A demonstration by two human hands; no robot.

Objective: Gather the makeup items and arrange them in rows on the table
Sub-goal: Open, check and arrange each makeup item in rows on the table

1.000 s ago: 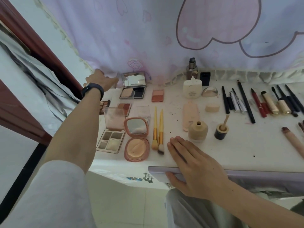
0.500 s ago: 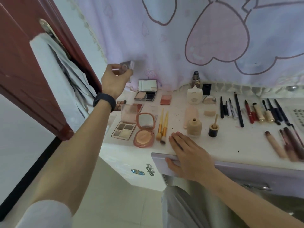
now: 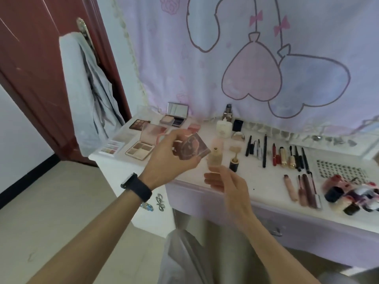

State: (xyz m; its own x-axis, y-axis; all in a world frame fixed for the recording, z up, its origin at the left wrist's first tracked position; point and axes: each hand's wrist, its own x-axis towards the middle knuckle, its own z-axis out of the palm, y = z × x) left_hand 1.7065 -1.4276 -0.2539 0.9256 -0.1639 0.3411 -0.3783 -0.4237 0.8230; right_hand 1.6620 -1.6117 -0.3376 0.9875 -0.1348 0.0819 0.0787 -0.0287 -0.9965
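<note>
1. A square pinkish-brown compact (image 3: 193,147) is gripped in the left hand (image 3: 170,158), with the thumb on top and the curled fingers beneath. It is held tilted in the air above the left half of the table (image 3: 266,201).
2. The right hand (image 3: 227,183) is raised just below and to the right of the compact. Its fingers are relaxed and slightly spread; nothing is held, and the compact is not touched.
3. A beige bottle (image 3: 215,158) and a small black jar (image 3: 233,162) are seen upright on the table just behind the right hand's fingertips.
4. The table's back edge is met by a lilac curtain (image 3: 225,48), and its left end lies near a red door (image 3: 30,78). Bare tabletop is left along the front edge, between the right hand and the tubes (image 3: 290,189).
5. Four open palettes (image 3: 139,149) can be counted left of the left hand; more may be hidden behind it.
6. Four tubes are laid side by side at the front right.
7. A row of slim pencils and lipsticks (image 3: 265,150) is laid further back; it is too blurred for a sure count, as is the pile of small bottles (image 3: 352,195) at far right.
</note>
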